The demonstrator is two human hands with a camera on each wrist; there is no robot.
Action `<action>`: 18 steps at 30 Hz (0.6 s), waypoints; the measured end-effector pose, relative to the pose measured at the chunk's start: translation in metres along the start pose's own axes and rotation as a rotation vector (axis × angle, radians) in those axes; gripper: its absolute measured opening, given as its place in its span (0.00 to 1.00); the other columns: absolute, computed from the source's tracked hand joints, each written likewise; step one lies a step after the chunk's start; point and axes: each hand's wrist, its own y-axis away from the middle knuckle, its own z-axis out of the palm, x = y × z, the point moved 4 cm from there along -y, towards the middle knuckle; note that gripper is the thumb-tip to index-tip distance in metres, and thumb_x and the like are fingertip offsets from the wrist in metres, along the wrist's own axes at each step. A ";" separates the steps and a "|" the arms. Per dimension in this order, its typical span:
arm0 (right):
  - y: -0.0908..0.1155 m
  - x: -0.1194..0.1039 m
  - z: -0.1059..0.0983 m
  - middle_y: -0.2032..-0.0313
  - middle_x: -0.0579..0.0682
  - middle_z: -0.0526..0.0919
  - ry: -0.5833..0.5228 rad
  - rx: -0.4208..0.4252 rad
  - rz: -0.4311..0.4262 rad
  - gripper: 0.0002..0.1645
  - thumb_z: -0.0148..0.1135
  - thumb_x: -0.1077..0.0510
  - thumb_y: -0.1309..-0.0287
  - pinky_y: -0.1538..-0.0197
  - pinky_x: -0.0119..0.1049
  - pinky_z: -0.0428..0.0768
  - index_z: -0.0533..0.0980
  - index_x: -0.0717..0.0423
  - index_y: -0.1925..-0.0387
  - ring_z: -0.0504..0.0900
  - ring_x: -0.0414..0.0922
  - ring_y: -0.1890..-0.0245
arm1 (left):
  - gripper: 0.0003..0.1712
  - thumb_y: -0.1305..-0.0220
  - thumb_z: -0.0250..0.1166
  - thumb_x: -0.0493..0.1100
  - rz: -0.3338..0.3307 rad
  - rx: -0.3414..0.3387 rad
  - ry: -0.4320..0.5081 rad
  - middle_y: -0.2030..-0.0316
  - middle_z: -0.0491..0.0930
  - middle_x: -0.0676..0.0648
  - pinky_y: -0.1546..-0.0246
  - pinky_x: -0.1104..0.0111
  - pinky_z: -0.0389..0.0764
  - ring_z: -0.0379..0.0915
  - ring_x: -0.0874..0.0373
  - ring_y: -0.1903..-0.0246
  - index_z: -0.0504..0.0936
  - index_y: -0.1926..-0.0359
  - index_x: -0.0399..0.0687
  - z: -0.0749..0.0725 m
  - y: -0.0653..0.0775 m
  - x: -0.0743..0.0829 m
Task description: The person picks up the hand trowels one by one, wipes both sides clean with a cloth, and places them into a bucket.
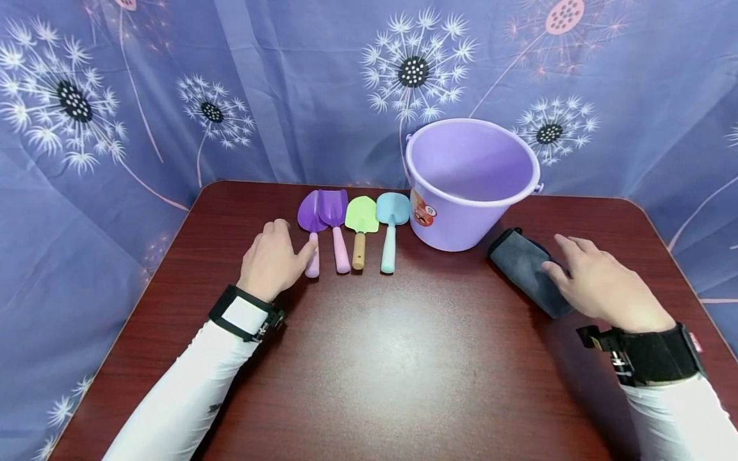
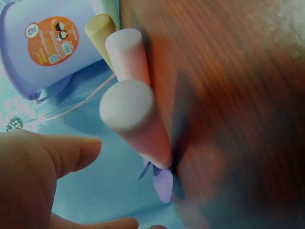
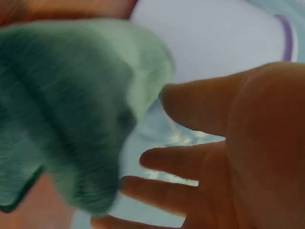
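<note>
My left hand (image 1: 271,259) is over the table beside the leftmost garden trowel, a purple one with a pink handle (image 1: 313,256). In the left wrist view the thumb (image 2: 76,152) is spread from the fingers, with a gap to that handle (image 2: 138,124). My right hand (image 1: 605,285) hovers at the right end of a folded dark grey cloth (image 1: 530,272). Its thumb overlaps the cloth in the head view. In the right wrist view the fingers (image 3: 162,195) reach out fairly straight, fingertips right at the cloth's edge (image 3: 81,114).
Right of the first trowel lie a purple shovel (image 1: 333,208), a green trowel (image 1: 362,214) with a wooden handle and a blue trowel (image 1: 393,208), in a row. A lilac bucket (image 1: 444,224) stands upright at the table's back edge. Behind hangs a blue dandelion-print curtain (image 1: 311,83).
</note>
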 end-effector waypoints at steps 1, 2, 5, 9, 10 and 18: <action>-0.001 0.004 0.002 0.28 0.80 0.57 -0.005 -0.030 0.012 0.46 0.47 0.39 0.18 0.38 0.79 0.62 0.54 0.73 0.22 0.60 0.81 0.31 | 0.38 0.27 0.62 0.63 -0.010 -0.020 0.001 0.56 0.75 0.31 0.59 0.41 0.82 0.80 0.31 0.58 0.73 0.46 0.27 0.001 -0.001 -0.001; -0.003 0.008 0.003 0.29 0.81 0.57 -0.010 -0.056 0.018 0.47 0.47 0.39 0.18 0.38 0.78 0.62 0.54 0.75 0.23 0.60 0.81 0.31 | 0.38 0.27 0.61 0.63 -0.020 -0.040 0.003 0.56 0.76 0.30 0.58 0.41 0.82 0.80 0.31 0.57 0.72 0.45 0.27 0.003 -0.002 -0.002; -0.005 0.017 0.009 0.33 0.83 0.61 -0.032 -0.126 0.017 0.49 0.47 0.37 0.18 0.38 0.77 0.63 0.55 0.80 0.26 0.61 0.81 0.33 | 0.38 0.27 0.61 0.62 -0.040 -0.101 0.014 0.53 0.76 0.29 0.54 0.41 0.81 0.80 0.30 0.54 0.70 0.44 0.26 0.007 -0.006 -0.004; -0.009 0.024 0.017 0.57 0.69 0.78 -0.067 -0.165 -0.004 0.40 0.48 0.35 0.19 0.54 0.62 0.77 0.71 0.73 0.41 0.79 0.66 0.54 | 0.37 0.27 0.61 0.61 -0.058 -0.170 0.036 0.51 0.77 0.28 0.51 0.40 0.80 0.79 0.29 0.51 0.70 0.45 0.26 0.011 -0.009 -0.008; -0.010 0.024 0.018 0.63 0.63 0.77 -0.074 -0.169 -0.007 0.38 0.48 0.35 0.19 0.58 0.56 0.76 0.73 0.70 0.46 0.79 0.60 0.60 | 0.37 0.27 0.61 0.61 -0.064 -0.183 0.044 0.52 0.77 0.28 0.50 0.40 0.79 0.79 0.29 0.50 0.70 0.45 0.26 0.012 -0.009 -0.008; -0.011 0.026 0.027 0.71 0.51 0.72 -0.117 -0.184 0.004 0.35 0.49 0.32 0.21 0.63 0.46 0.72 0.73 0.63 0.59 0.75 0.49 0.68 | 0.44 0.30 0.64 0.64 -0.095 -0.301 0.122 0.51 0.81 0.25 0.49 0.43 0.81 0.82 0.33 0.52 0.66 0.39 0.26 0.023 -0.011 -0.010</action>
